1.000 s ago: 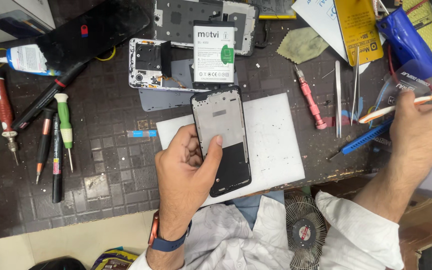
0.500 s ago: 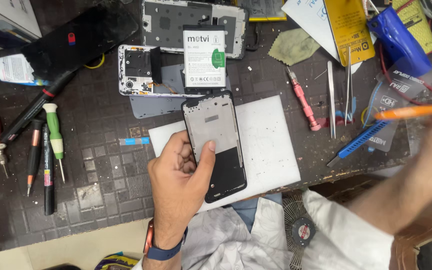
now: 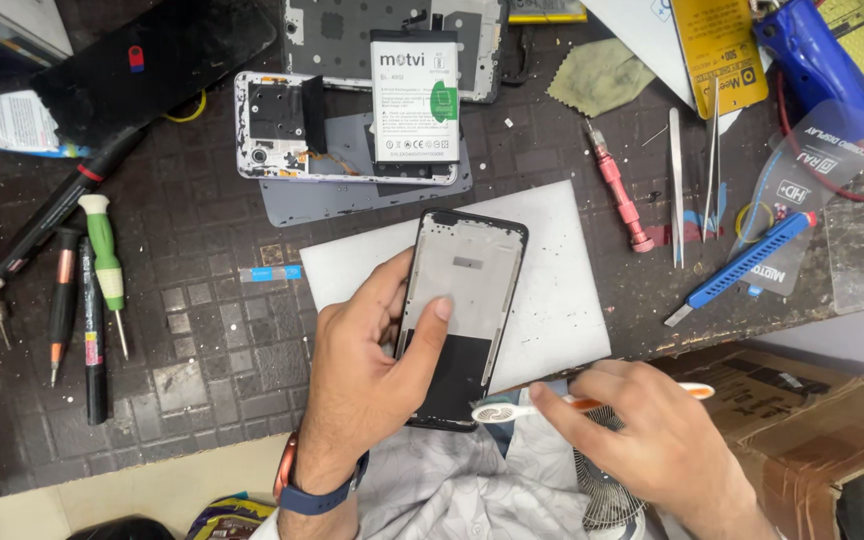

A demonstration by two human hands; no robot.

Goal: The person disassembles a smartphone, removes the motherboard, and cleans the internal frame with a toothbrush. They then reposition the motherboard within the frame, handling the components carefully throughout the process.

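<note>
My left hand grips a black phone frame by its lower left side, thumb laid across it, holding it over a white sheet on the dark mat. My right hand holds a white and orange toothbrush, its bristled head touching the bottom edge of the phone frame. An opened phone body with a white battery lying on it sits farther back on the mat.
Screwdrivers and pens lie at the left beside a glue bottle. A pink screwdriver, tweezers and a blue pry tool lie at the right. A cardboard box stands below the table edge.
My right hand has come down from the right side of the table with the toothbrush to the bottom edge of the phone frame. My left hand keeps its hold on the frame.
</note>
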